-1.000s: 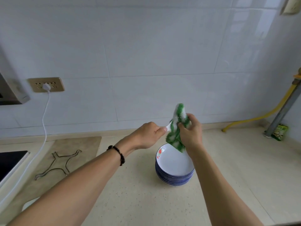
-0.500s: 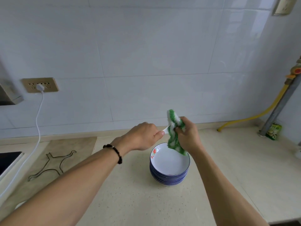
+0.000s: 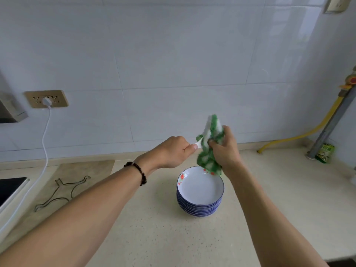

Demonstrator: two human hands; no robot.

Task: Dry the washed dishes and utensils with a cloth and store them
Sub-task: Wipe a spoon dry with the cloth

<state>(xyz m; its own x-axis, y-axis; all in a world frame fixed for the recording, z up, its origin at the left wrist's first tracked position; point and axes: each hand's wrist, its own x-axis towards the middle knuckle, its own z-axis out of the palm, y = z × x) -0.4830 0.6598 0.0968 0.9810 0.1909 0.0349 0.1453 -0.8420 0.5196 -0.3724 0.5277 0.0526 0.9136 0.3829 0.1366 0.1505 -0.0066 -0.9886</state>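
Observation:
My left hand (image 3: 174, 152) pinches the handle of a white spoon (image 3: 198, 144); only a short bit of handle shows, the rest is wrapped in cloth. My right hand (image 3: 224, 149) grips a green and white cloth (image 3: 209, 143) bunched around the spoon's far end. Both hands hover above a stack of several white plates with blue rims (image 3: 200, 191) on the beige counter (image 3: 154, 228).
A metal wire trivet (image 3: 59, 191) lies on a brown mat at the left, beside a dark cooktop (image 3: 9, 187). A white cable (image 3: 45, 135) hangs from a wall socket. At the right a yellow hose (image 3: 300, 133), a grey pipe and a green packet (image 3: 325, 155).
Both hands with spoon and cloth stay above the plates. The cloth has shifted along the spoon in my right hand, and the camera view has drifted slightly.

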